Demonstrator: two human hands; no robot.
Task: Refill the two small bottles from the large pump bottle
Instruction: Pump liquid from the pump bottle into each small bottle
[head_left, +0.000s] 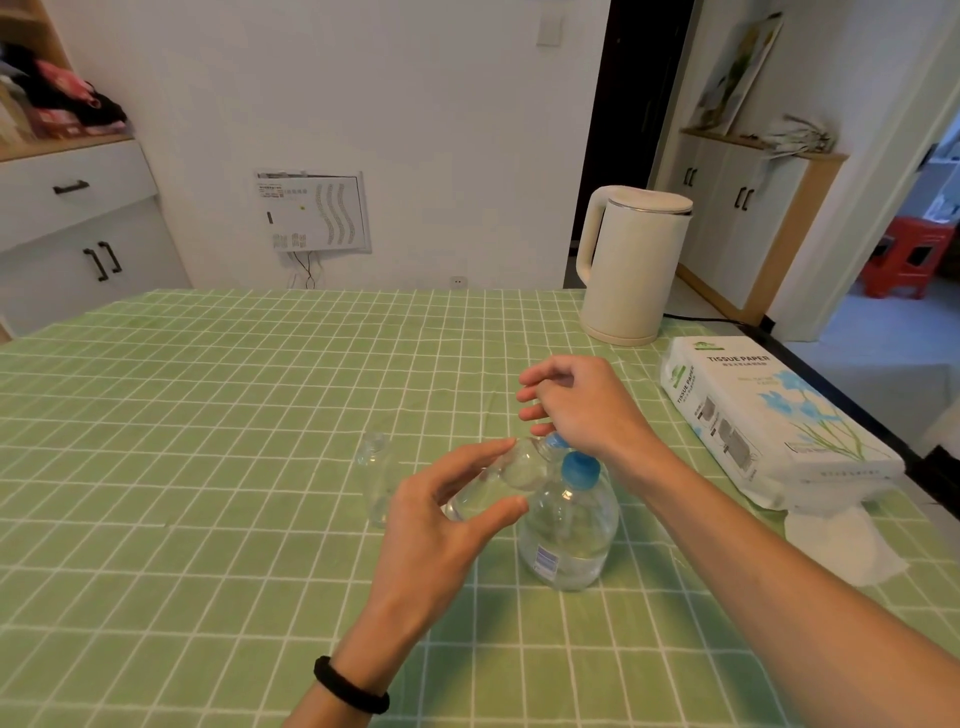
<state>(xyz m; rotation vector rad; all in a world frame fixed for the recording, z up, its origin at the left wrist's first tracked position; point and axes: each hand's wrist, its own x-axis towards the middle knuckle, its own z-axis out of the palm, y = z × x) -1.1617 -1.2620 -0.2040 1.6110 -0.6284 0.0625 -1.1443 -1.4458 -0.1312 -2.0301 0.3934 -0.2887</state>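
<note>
Nearest me is the black wristband (350, 686). Beyond it the spare small bottle (376, 478) stands upright, untouched. My left hand (441, 519) pinches the tilted small bottle (498, 483), its mouth near the spout of the large pump bottle (569, 535). My right hand (576, 405) hovers over the pump, loosely curled, gripping nothing. I'd seat mouth under spout, then press slowly.

Large blue-topped bottle (569, 527) upright, tilted small bottle (496, 486) beside it, second small bottle (376, 480) upright

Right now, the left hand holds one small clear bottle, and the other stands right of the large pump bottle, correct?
No. The head view shows the second small clear bottle standing left of the large clear blue-capped pump bottle.
</note>
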